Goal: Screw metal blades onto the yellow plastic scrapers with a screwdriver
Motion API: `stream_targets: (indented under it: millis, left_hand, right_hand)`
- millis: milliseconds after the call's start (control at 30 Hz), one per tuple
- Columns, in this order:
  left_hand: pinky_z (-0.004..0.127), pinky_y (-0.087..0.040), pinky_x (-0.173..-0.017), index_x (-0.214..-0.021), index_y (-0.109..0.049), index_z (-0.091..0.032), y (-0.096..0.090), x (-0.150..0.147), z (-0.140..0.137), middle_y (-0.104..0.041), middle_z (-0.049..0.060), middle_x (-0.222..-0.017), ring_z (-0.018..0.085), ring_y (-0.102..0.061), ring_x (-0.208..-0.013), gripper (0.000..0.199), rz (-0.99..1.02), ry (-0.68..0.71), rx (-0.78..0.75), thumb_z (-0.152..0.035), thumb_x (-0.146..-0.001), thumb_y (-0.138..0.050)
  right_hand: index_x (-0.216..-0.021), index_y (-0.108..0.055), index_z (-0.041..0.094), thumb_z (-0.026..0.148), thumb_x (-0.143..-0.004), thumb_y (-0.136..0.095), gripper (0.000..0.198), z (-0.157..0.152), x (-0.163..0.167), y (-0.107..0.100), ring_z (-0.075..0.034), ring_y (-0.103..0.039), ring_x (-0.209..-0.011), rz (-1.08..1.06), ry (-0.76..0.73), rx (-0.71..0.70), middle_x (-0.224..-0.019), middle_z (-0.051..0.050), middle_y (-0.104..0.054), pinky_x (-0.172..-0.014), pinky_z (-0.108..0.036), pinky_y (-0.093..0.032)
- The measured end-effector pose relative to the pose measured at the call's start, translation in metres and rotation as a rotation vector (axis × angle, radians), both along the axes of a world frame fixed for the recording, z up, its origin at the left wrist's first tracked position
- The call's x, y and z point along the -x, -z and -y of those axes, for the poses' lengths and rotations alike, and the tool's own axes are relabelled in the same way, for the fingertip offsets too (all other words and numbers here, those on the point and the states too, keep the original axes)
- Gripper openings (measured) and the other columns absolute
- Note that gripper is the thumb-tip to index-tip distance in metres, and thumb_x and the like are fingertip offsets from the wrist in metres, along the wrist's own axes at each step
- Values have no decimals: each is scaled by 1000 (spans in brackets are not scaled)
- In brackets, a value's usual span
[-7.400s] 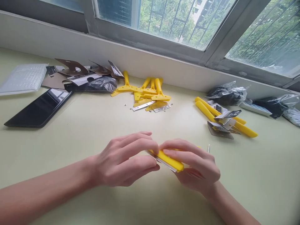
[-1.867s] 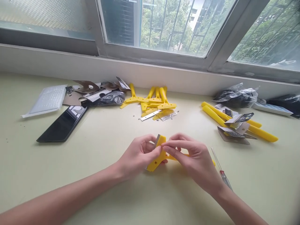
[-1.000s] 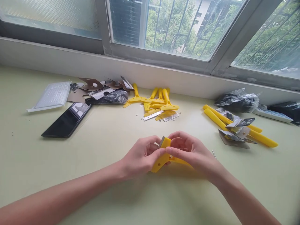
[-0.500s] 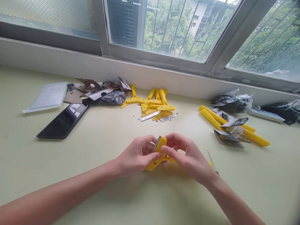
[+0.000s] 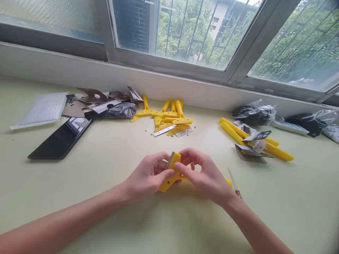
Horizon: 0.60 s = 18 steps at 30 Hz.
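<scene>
Between both hands, low over the table, is a yellow scraper point(image 5: 169, 180) with a grey metal blade along its upper left edge. My left hand point(image 5: 148, 174) is closed on its head, the thumb lying across the yellow face. My right hand point(image 5: 202, 173) grips the same scraper from the other side, its thumb pressed near the top of the head. Its handle runs under my right hand and is mostly hidden. Just right of that wrist lies a screwdriver point(image 5: 235, 183) with a thin metal shaft, partly covered by the forearm.
At the back middle lie several yellow scrapers point(image 5: 172, 113), a loose blade point(image 5: 164, 131) and small nuts. Yellow handles point(image 5: 233, 132) with cardboard packaging sit at right. A black phone-like slab point(image 5: 59, 139), bubble wrap point(image 5: 39, 109) and opened cards point(image 5: 100, 102) are at left.
The camera view has shifted, so the table items appear further left. Both hands keep hold of the scraper with almost the same grip. More of the screwdriver shows beside the right wrist.
</scene>
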State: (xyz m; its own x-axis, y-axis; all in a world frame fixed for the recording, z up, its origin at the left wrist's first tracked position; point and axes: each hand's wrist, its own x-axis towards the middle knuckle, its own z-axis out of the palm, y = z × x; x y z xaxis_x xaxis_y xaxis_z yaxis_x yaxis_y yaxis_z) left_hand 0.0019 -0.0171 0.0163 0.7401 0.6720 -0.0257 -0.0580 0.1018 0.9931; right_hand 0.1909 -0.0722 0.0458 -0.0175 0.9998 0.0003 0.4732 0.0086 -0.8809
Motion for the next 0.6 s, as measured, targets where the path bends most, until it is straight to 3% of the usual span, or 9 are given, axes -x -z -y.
stream_targets:
  millis: [167, 300, 367, 433, 500, 600]
  left_hand:
    - [38, -61, -79, -103, -63, -16, -1, 0, -3, -77, 11, -91, 32, -78, -90, 32, -22, -22, 58, -42, -89, -75]
    - [43, -62, -82, -108, -63, -15, 0, -1, -5, -78, 14, -100, 33, -78, -94, 32, -43, -65, 122, -41, -91, -73]
    - [45, -62, -82, -108, -62, -15, 1, -2, -5, -77, 16, -103, 34, -78, -94, 31, -44, -104, 149, -39, -91, -73]
    - [46, -62, -81, -107, -60, -15, 3, -3, -5, -77, 16, -103, 35, -78, -94, 30, -35, -138, 153, -37, -91, -72]
    - [47, -62, -84, -106, -58, -16, 4, -4, -5, -77, 16, -104, 35, -77, -96, 28, -11, -160, 146, -36, -92, -71]
    - [49, -61, -88, -109, -53, -18, 5, -4, -3, -76, 16, -108, 33, -76, -102, 24, 26, -188, 158, -34, -97, -66]
  right_hand:
    - [-97, -69, 23, 46, -95, -66, 23, 1, 1, 7, -18, -66, -80, 77, 61, -68, -88, -1, -74, -74, -32, -51]
    - [-104, -68, 25, 40, -96, -66, 17, 27, -17, -5, -21, -66, -90, 334, 202, -438, -104, -5, -73, -83, -36, -51]
    - [-97, -67, 26, 40, -98, -63, 14, 54, -38, -9, -22, -66, -83, 568, 400, -579, -100, -6, -72, -77, -37, -50]
    - [-98, -68, 28, 52, -95, -61, 26, 83, -67, -2, -25, -65, -75, 807, 597, -444, -95, -7, -71, -67, -40, -49]
    - [-100, -70, 30, 74, -84, -61, 47, 109, -98, 15, -29, -64, -65, 999, 732, -195, -88, -8, -71, -52, -42, -45]
    - [-103, -71, 29, 79, -76, -66, 57, 134, -129, 46, -33, -71, -72, 940, 663, 101, -89, -9, -73, -58, -46, -55]
